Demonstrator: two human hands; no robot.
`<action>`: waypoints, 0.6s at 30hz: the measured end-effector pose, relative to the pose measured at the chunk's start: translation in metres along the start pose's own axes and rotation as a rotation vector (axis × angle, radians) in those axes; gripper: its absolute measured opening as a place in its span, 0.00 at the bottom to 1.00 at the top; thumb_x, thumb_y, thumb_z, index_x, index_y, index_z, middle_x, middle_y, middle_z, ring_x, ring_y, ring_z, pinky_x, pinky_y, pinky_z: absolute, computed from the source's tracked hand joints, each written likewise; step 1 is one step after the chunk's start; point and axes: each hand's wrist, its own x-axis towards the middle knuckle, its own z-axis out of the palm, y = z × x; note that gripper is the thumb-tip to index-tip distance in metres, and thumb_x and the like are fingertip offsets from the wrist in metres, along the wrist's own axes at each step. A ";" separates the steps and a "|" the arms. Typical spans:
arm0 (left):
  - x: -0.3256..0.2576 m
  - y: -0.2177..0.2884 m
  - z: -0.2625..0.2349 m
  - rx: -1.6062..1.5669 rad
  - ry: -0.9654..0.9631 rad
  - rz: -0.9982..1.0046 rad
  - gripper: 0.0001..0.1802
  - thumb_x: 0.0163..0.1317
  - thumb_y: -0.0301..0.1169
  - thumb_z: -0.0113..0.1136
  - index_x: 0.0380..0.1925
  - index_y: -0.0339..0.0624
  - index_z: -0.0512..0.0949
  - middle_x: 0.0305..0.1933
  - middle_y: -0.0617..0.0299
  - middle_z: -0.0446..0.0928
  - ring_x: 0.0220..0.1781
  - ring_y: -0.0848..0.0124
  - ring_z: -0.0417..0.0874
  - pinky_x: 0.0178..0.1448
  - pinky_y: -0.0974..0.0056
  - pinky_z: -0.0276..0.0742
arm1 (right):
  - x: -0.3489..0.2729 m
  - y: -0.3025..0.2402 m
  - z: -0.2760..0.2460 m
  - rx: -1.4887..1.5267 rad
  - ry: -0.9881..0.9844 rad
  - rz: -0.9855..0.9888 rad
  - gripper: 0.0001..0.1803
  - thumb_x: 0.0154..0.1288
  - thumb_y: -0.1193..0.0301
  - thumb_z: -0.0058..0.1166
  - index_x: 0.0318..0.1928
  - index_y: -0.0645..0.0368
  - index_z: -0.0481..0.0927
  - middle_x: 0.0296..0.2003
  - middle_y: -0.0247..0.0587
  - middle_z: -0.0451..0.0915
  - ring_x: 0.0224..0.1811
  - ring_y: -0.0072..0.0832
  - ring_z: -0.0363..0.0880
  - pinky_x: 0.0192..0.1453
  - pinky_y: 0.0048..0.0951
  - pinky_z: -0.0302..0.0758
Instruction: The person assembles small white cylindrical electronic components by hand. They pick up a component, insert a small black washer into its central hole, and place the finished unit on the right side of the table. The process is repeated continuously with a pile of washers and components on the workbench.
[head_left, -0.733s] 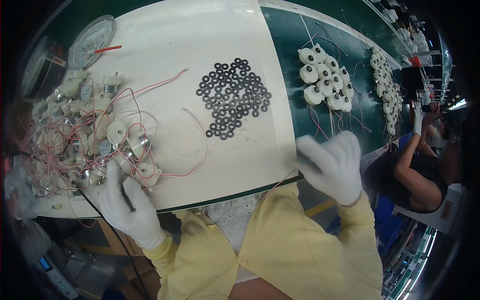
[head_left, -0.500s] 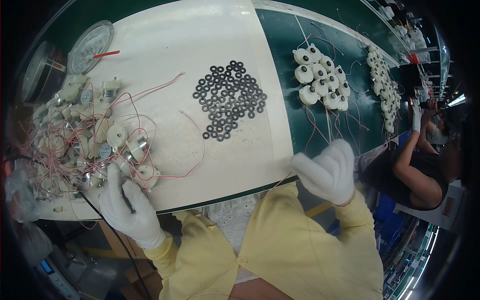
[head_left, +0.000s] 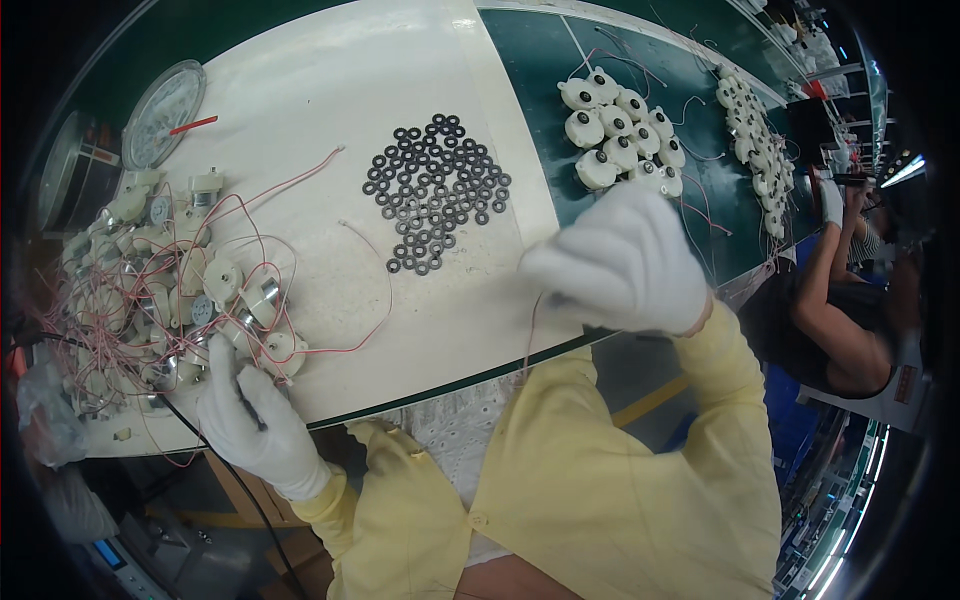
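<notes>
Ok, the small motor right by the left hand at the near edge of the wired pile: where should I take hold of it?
Take the motor by its round cream body, fingers on opposite sides, coming from the near table edge where the left hand already is. Its flat face looks upward, so the sides seem the easiest to reach. Avoid the pink wires trailing from it; they tangle into the pile, so lift slowly.

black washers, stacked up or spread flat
Spread flat: the black washers lie in one loose patch on the white mat, most side by side, apart from both hands.
</notes>
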 end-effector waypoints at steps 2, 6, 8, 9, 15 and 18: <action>0.001 0.000 -0.001 -0.005 0.009 0.014 0.20 0.71 0.22 0.58 0.61 0.30 0.83 0.38 0.56 0.84 0.34 0.63 0.76 0.43 0.57 0.71 | -0.004 0.011 -0.013 -0.042 0.140 0.067 0.29 0.57 0.51 0.66 0.57 0.51 0.85 0.34 0.30 0.79 0.31 0.32 0.76 0.40 0.35 0.69; -0.001 0.001 -0.003 -0.005 -0.012 -0.007 0.20 0.70 0.21 0.58 0.61 0.30 0.83 0.39 0.55 0.85 0.34 0.62 0.76 0.43 0.56 0.71 | -0.029 0.010 -0.037 0.052 0.253 0.404 0.31 0.66 0.52 0.65 0.61 0.60 0.83 0.38 0.38 0.86 0.32 0.36 0.79 0.42 0.37 0.71; 0.000 0.000 -0.002 -0.010 -0.001 0.005 0.20 0.70 0.21 0.58 0.60 0.30 0.83 0.39 0.55 0.85 0.34 0.62 0.76 0.42 0.56 0.70 | -0.036 -0.004 -0.041 0.086 0.131 0.681 0.30 0.70 0.53 0.63 0.64 0.61 0.83 0.35 0.44 0.84 0.33 0.41 0.80 0.41 0.37 0.73; 0.000 0.000 -0.001 -0.014 0.003 0.014 0.20 0.70 0.21 0.58 0.60 0.30 0.83 0.39 0.55 0.84 0.34 0.62 0.76 0.42 0.56 0.70 | -0.034 -0.009 -0.040 0.089 -0.030 0.784 0.31 0.67 0.53 0.66 0.63 0.60 0.83 0.34 0.43 0.85 0.33 0.40 0.80 0.41 0.37 0.73; -0.001 0.000 -0.003 0.008 -0.025 -0.041 0.20 0.69 0.19 0.58 0.60 0.29 0.83 0.39 0.55 0.85 0.34 0.62 0.76 0.42 0.56 0.70 | -0.042 -0.027 -0.007 -0.119 -0.066 0.677 0.27 0.56 0.55 0.76 0.55 0.46 0.85 0.28 0.29 0.78 0.31 0.33 0.78 0.41 0.37 0.71; 0.000 0.001 -0.002 0.000 -0.004 -0.022 0.20 0.69 0.19 0.58 0.60 0.29 0.83 0.40 0.55 0.85 0.34 0.62 0.76 0.42 0.55 0.70 | -0.032 -0.026 -0.008 -0.148 -0.042 0.597 0.27 0.56 0.63 0.76 0.57 0.44 0.84 0.33 0.27 0.77 0.37 0.33 0.77 0.46 0.36 0.70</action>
